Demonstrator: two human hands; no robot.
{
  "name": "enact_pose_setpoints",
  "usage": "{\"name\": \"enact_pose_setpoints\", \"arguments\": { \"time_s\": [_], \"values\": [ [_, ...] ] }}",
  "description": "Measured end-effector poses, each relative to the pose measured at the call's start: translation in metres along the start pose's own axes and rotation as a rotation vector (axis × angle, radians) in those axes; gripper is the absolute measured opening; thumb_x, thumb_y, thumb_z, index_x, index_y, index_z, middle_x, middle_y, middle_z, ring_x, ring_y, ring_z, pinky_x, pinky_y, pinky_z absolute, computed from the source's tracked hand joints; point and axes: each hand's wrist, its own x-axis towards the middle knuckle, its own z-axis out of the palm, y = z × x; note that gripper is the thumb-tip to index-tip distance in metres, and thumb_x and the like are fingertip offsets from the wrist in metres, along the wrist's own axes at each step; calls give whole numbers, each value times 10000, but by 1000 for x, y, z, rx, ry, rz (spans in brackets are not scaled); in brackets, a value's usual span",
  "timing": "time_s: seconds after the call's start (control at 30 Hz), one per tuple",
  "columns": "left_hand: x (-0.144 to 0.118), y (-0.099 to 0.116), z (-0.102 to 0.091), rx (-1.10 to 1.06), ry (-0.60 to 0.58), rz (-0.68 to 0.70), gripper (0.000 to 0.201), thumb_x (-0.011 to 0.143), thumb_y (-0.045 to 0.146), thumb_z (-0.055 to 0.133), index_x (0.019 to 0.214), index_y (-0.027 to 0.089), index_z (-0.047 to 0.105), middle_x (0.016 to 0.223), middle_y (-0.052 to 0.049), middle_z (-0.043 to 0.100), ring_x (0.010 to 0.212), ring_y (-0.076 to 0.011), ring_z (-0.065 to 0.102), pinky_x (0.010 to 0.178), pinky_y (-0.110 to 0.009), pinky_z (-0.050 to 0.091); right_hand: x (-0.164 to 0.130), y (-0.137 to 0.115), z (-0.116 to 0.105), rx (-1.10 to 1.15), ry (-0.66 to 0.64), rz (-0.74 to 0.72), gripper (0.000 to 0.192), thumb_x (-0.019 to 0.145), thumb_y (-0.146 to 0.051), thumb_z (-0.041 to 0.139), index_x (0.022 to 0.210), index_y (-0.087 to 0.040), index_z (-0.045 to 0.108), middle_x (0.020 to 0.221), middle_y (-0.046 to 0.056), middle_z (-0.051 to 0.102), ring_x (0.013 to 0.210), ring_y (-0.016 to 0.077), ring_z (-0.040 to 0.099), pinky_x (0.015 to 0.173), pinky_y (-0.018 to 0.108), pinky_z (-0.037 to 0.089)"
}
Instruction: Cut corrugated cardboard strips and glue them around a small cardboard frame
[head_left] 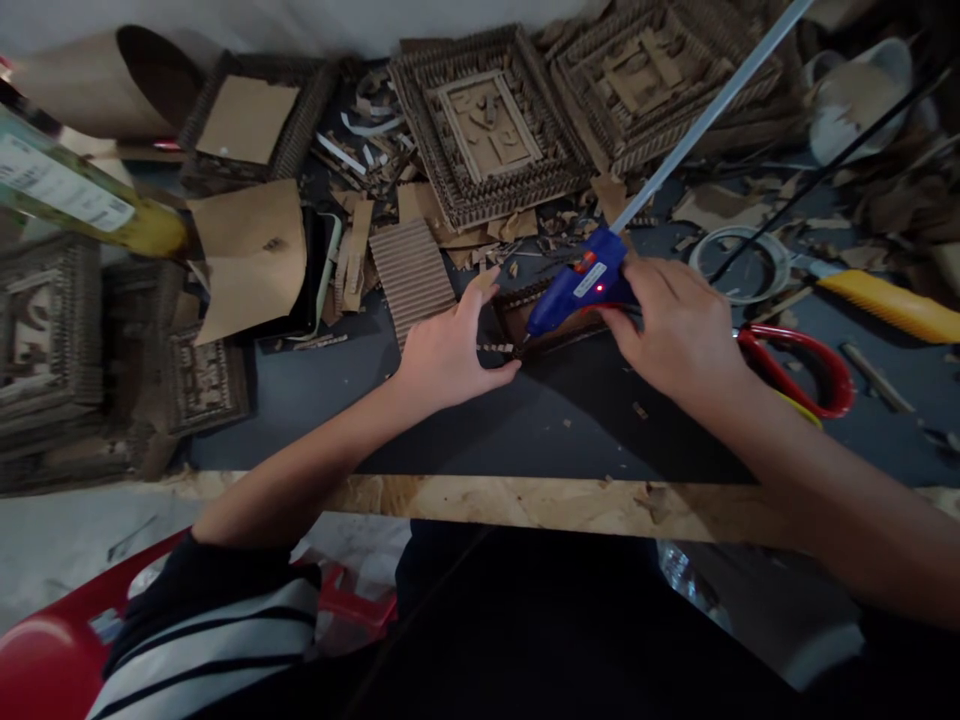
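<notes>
My right hand [679,325] is wrapped round the handle of a blue hot glue gun [581,280], its small red light lit. A long translucent glue stick [712,120] sticks out of the back. The nozzle points down and left, at the near left corner of a small dark cardboard frame [566,335] lying on the table. My left hand [446,345] curves round the left end of this frame, thumb at the near corner and index finger at the far one. The hands and the gun partly cover the frame. A corrugated cardboard piece [412,265] lies behind my left hand.
Layered cardboard frames [420,110] stand at the back, others [45,340] at left near a yellowish bottle [90,190]. To the right lie red-handled scissors [806,370], a tape roll [739,262] and a yellow cutter [892,302]. A wooden edge [480,497] borders the table's front.
</notes>
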Motion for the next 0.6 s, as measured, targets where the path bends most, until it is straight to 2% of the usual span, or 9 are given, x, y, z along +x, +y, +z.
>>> {"name": "enact_pose_setpoints", "arguments": {
  "time_s": [0.2,0.37,0.6],
  "values": [
    [0,-1,-1,1,5,11,972,770,424,788,1594,198,326,1543,-108,584,1087,-288,762,837,-352,600,-2,6,-1,-15,29,-15,400,1012,-367,503,1375,-229,602,1267,138,717,1150,353,686,995,542,562],
    [0,-4,1,-44,18,24,964,757,403,801,1577,211,332,1534,-116,593,967,-237,775,798,-329,590,-2,8,-3,29,13,20,403,1009,-347,517,1380,-227,619,1295,147,711,1165,358,683,1022,557,547],
    [2,-11,4,-44,21,73,932,771,470,775,1557,210,348,1545,-108,584,929,-223,778,777,-317,576,-1,12,-12,1,-1,70,346,1001,-354,559,1307,-216,646,1240,140,735,1138,357,697,998,526,563]
  ]
}}
